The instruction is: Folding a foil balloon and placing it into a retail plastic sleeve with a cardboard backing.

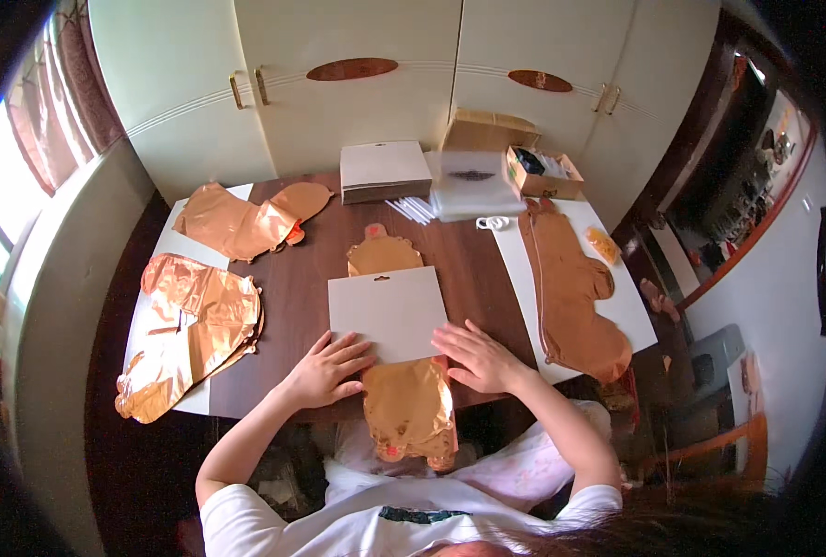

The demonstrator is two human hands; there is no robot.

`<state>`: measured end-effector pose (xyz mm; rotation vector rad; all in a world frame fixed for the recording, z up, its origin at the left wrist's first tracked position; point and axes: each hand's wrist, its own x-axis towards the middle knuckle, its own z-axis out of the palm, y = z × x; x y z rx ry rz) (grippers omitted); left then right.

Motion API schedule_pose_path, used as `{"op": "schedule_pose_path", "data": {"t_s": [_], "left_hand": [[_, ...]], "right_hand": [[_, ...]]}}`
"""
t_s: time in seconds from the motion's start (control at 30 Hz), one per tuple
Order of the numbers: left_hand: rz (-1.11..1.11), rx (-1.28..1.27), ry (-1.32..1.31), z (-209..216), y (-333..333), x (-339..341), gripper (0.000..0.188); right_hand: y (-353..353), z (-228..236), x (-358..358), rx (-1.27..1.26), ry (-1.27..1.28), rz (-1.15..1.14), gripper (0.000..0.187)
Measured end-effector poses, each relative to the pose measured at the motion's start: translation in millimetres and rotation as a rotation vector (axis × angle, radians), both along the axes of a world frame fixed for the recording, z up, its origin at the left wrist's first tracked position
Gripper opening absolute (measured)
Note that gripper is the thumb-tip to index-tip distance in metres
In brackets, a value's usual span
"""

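Observation:
A white card [390, 314] with a small hang hole lies across the middle of a flat, copper-coloured foil balloon [409, 399]. The balloon's upper end shows beyond the card, and its lower end hangs over the table's near edge toward my lap. My left hand [331, 369] rests with fingers spread at the card's lower left corner. On the opposite side, my right hand [478, 358] lies with outstretched fingers on the card's lower right edge. Neither hand grips anything. The part of the balloon under the card is hidden.
More flat copper foil balloons lie at the left [204, 306], far left [246, 223] and right [571, 297] on white sheets. At the back are a stack of white cards [385, 172], white sticks [411, 211], clear plastic bags [473, 186] and an open cardboard box [547, 174]. A yellow packet [603, 245] lies at right.

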<state>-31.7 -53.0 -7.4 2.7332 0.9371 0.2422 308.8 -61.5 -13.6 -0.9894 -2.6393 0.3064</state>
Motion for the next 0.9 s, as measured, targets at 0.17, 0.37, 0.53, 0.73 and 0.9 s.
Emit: {"op": "schedule_pose_path", "data": {"t_s": [0.17, 0.37, 0.53, 0.73, 0.9], "left_hand": [[-0.012, -0.007, -0.029, 2, 6, -2, 0.056], [-0.025, 0.019, -0.028, 2, 8, 3, 0.058], [-0.033, 0.047, -0.009, 6, 4, 4, 0.063], [-0.047, 0.074, 0.056, 15, -17, 4, 0.082], [-0.016, 0.054, 0.129, 12, -36, 0, 0.108]], "right_hand": [[-31, 31, 2, -0.108, -0.031, 0.113, 0.1], [-49, 8, -12, 0.028, -0.101, 0.008, 0.1], [-44, 7, -18, 0.006, -0.122, -0.049, 0.092], [-51, 5, -18, 0.041, -0.128, -0.027, 0.089], [-54, 5, -17, 0.043, -0.15, -0.009, 0.089]]}}
